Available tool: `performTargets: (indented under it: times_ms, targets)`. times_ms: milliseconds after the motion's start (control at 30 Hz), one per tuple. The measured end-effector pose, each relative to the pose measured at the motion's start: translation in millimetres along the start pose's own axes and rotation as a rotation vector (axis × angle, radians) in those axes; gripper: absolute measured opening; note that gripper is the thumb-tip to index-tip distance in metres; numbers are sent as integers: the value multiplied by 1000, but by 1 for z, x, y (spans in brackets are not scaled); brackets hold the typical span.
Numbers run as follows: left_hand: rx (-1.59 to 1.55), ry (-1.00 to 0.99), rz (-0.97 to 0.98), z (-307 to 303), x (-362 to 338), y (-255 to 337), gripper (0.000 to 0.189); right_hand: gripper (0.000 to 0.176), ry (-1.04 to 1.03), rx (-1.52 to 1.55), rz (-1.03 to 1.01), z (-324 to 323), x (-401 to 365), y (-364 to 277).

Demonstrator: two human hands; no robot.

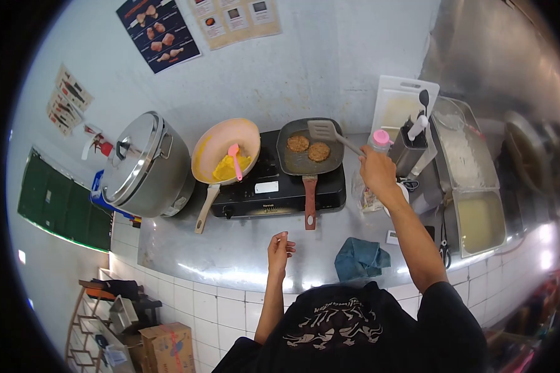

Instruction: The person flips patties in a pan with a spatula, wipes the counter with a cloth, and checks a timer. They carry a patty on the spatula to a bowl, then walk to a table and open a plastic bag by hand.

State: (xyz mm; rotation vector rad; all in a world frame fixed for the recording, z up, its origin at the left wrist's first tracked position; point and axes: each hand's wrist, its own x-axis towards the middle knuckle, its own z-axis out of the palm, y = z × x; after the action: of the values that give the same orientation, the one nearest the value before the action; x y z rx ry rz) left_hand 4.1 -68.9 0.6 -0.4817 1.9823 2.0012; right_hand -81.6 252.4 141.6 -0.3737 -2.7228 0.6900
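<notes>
1. Two browned patties (pixel 308 148) lie side by side in the dark square pan (pixel 292 164) on the right burner of the black stove (pixel 274 194). On my feed I cannot tell whether they touch.
2. I see the right hand (pixel 376 171) wrapped firmly round the handle of the spatula (pixel 322 129). Its slotted blade hangs at the pan's far rim, just beyond the patties.
3. The left hand (pixel 279 252) hovers over the steel counter (pixel 230 252) with its fingers loosely curled, holding nothing.
4. On the left burner, the round pan (pixel 221 140) holds a yellow mixture (pixel 225 169) with a pink spatula (pixel 235 160) resting in it.
5. Left of the stove stands a large metal pot (pixel 144 165) with its lid on, so its contents are hidden.
6. At the right, the far tray (pixel 463 158) holds white powder and the near tray (pixel 479 221) holds a pale liquid.
7. A utensil holder (pixel 410 149) holds several tools, beside a pink-capped bottle (pixel 380 140).
</notes>
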Motion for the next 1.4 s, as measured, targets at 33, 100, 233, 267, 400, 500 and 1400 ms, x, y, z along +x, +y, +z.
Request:
performTargets:
  times_ms: [33,100,233,267,400,500,1400]
  targets:
    - [20,-1,-3,-3,-3,-1,37,26,12,-5,-29,3,-1,5]
    - [42,30,-25,-8,-7,-3,37,28,24,5,-47,9,0,13]
    - [103,60,-43,-14,-17,-20,37,27,-13,-12,-110,10,5,5]
    - [124,59,-70,-14,-20,-28,37,26,22,19,-141,10,5,-1]
    - [193,4,-115,-15,-29,-41,38,25,104,61,-231,37,20,-15]
    - [280,-10,-128,-18,-43,-36,40,39,-9,13,-252,43,28,-18]
    - [321,355,-277,-71,-177,-108,48,37,-62,41,-191,-24,-14,43]
